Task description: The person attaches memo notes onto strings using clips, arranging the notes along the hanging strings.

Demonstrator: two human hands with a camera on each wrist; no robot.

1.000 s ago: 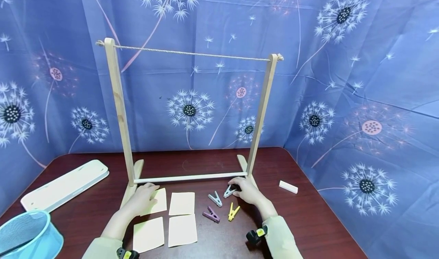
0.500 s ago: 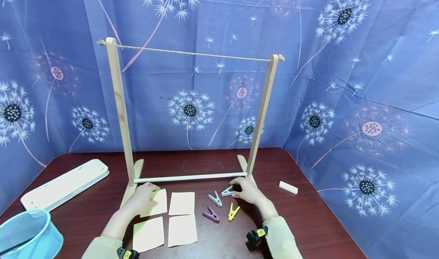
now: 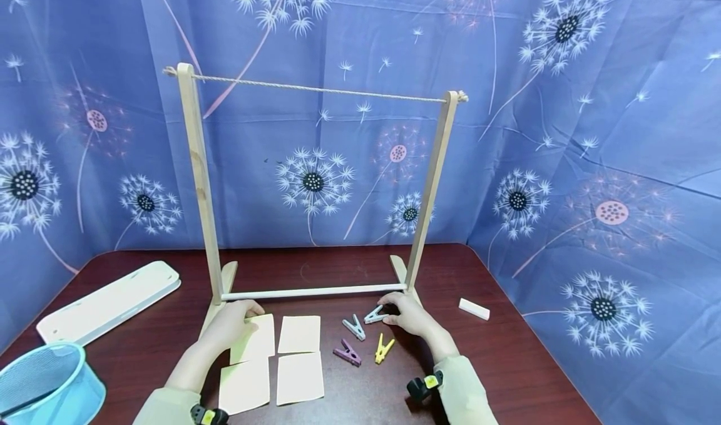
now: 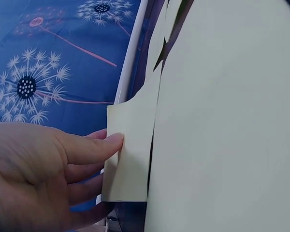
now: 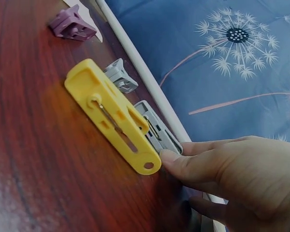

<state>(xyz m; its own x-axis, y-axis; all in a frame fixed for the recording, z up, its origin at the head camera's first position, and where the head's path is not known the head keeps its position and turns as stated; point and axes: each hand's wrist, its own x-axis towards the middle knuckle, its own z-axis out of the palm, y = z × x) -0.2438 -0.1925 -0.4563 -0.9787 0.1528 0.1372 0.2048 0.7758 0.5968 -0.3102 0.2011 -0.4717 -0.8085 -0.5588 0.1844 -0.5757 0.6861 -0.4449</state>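
My left hand [image 3: 228, 325] pinches the left edge of the back-left cream paper square [image 3: 261, 337]. In the left wrist view, the thumb lies on top of this paper [image 4: 133, 164], which bends upward along its far edge. The other squares are one at front left [image 3: 245, 387], one at back right [image 3: 300, 334] and one at front right [image 3: 300, 378]. My right hand [image 3: 414, 317] pinches the handle end of a light grey-blue clothespin [image 3: 374, 314]. Beside it lie another grey-blue clothespin [image 3: 355, 327], a purple clothespin [image 3: 347, 353] and a yellow clothespin [image 3: 383, 348].
A wooden frame [image 3: 199, 174] with a rope [image 3: 315, 88] strung across its top stands behind the hands. Its white lower bar [image 3: 315, 292] runs just beyond the papers. A white tray-like piece [image 3: 109, 303] and blue mesh basket [image 3: 73, 387] are left; a white block [image 3: 474, 308] is right.
The back-left paper has shifted a little toward the front-left one, closing the gap between them. The clothespin in my right hand has turned, its jaw end swinging slightly away from me.
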